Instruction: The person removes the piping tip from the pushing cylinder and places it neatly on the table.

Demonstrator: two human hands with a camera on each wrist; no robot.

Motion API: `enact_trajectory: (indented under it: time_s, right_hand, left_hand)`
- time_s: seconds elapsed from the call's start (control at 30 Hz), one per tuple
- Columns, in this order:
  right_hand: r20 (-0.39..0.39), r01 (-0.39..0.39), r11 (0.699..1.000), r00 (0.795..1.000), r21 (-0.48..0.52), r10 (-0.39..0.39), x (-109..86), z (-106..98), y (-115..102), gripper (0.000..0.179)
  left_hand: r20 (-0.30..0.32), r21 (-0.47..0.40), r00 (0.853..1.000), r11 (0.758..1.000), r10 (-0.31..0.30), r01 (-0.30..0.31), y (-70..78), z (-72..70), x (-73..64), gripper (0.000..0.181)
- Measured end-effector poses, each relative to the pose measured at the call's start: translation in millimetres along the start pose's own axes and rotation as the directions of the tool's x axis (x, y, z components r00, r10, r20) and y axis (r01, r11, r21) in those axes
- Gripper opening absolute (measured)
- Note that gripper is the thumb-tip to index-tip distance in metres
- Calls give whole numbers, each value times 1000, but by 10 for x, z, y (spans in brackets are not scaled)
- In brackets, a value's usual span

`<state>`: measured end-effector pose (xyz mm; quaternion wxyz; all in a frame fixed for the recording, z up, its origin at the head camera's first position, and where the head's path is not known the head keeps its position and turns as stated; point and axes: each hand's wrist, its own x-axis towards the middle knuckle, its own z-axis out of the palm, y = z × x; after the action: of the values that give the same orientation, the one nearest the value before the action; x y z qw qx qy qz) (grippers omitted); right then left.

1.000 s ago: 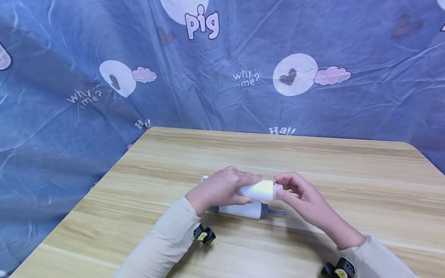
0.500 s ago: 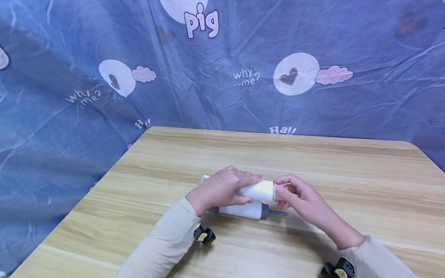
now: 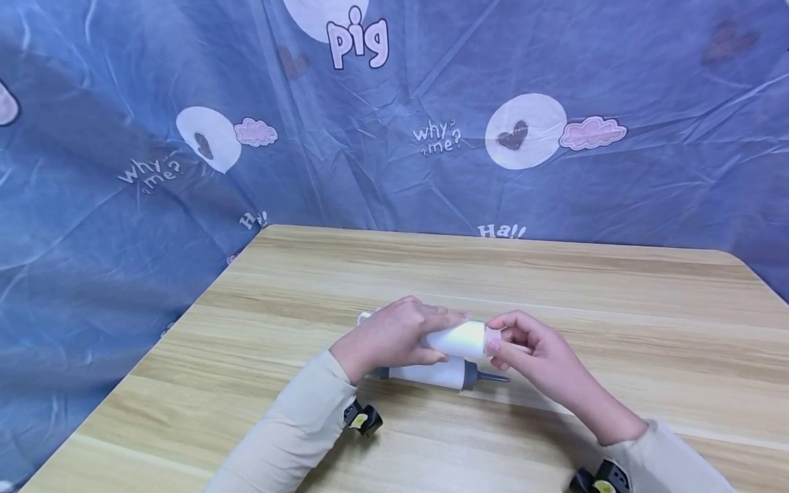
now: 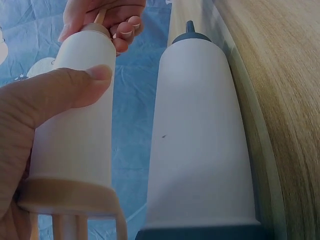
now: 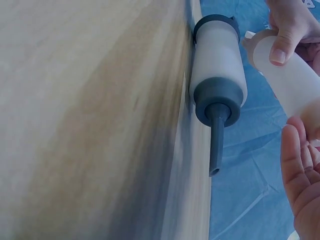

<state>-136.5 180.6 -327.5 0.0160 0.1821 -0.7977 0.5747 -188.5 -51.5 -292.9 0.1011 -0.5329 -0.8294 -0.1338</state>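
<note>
My left hand (image 3: 397, 335) grips the white barrel of a balloon hand pump (image 3: 459, 338), with the thumb laid along its side in the left wrist view. That pump has a beige collar and a handle at its rear end. With thumb and fingers, my right hand (image 3: 542, 352) pinches its pale nozzle cap (image 3: 492, 340); the thin nozzle (image 4: 101, 16) sticks out between the fingers. A second hand pump (image 3: 431, 374), white with dark grey ends, lies on the table just nearer to me, its grey nozzle (image 5: 216, 142) pointing right. The left hand hides part of both pumps.
The wood-grain table (image 3: 555, 281) extends all round the hands. Behind it and to the left hangs a blue printed cloth (image 3: 370, 178). A small black camera sits on each wrist, the left one (image 3: 362, 416) close to the tabletop.
My right hand's fingers have shifted around the nozzle cap, curling further beneath it, and the cap shows again between them now. The left hand and the grey-ended pump have stayed put.
</note>
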Motion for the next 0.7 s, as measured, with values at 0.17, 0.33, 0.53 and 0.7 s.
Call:
enact_trajectory:
  time_s: [0.17,0.33,0.53,0.7]
  right_hand:
    - [-21,6,999,1000,-46,-7,-10,17,2,25]
    - [-36,33,997,999,-73,-35,-23,24,7,26]
    - [-38,113,990,992,-89,-116,-40,24,26,29]
    - [-46,125,985,990,-120,-132,-47,21,32,31]
  left_hand:
    - [6,-1,1000,1000,2,-2,-9,3,-15,57]
    - [12,-8,1000,1000,6,-6,1,-7,-12,56]
    - [24,-9,1000,1000,1,-1,3,-12,-16,57]
    - [32,-6,999,1000,-5,6,1,-8,-14,57]
